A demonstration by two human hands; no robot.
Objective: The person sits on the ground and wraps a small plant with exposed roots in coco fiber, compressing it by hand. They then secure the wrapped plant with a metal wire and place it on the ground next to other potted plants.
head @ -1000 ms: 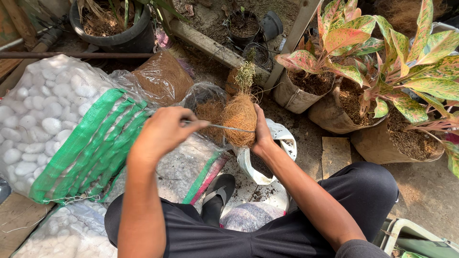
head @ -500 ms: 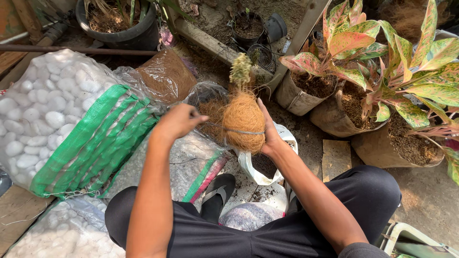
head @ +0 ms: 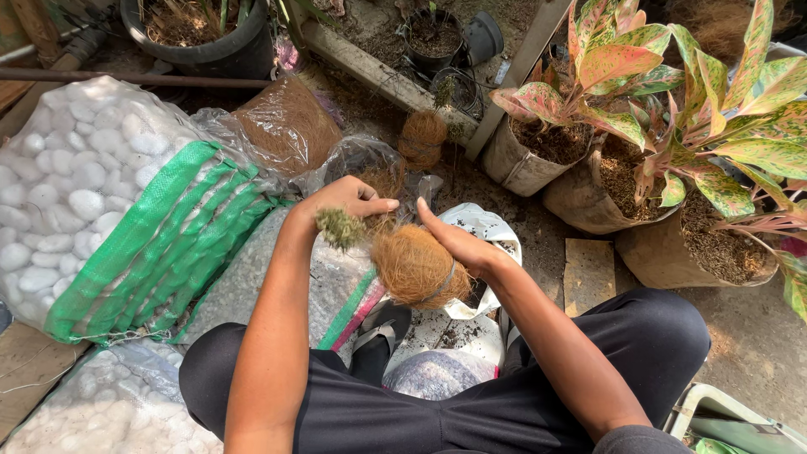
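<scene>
The person is sitting low over the ground, holding a coconut-fibre ball (head: 416,267) between both hands above the lap. The right hand (head: 458,245) is cupping the ball from its right side, palm against the fibre, fingers stretched fairly straight and pointing up and to the left; a thin grey band is running around the ball just beside that palm. The left hand (head: 343,199) is lying at the ball's upper left with its fingers curled in and thumb pointing right, just above a small green tuft of plant (head: 340,227) that is sticking out of the ball; whether the fingers are pinching the tuft is not clear.

To the left, a clear sack of white pebbles (head: 59,185) is lying under a green mesh bag (head: 151,235). A bag of brown coconut fibre (head: 286,126) is sitting behind, and another fibre ball (head: 422,139) is resting further back. Potted plants with pink and green leaves (head: 639,76) are standing at the right. A white plastic bag (head: 483,231) is lying under the right hand, beside a dark sandal (head: 378,332).
</scene>
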